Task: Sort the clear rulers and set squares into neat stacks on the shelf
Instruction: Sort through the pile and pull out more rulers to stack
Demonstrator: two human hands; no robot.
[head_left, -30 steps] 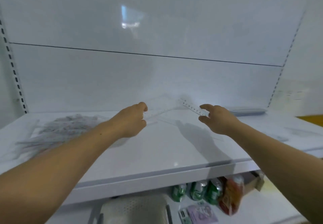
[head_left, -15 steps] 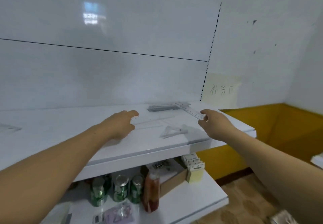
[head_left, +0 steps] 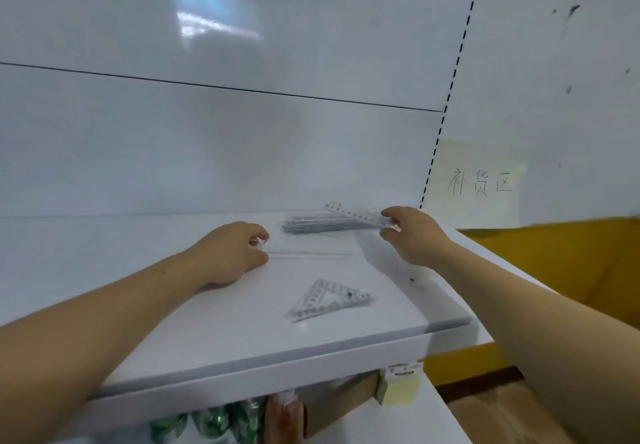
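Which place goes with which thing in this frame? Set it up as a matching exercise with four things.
Things:
1. set square
2. ruler stack
3. paper note
4. green cans

Places:
A. on the lower shelf
B. on the wall, with handwriting on it
C. flat near the front edge of the top shelf
D. at the back of the top shelf, beside the right hand

Pairs: 1-C, 2-D, 3-B, 4-A
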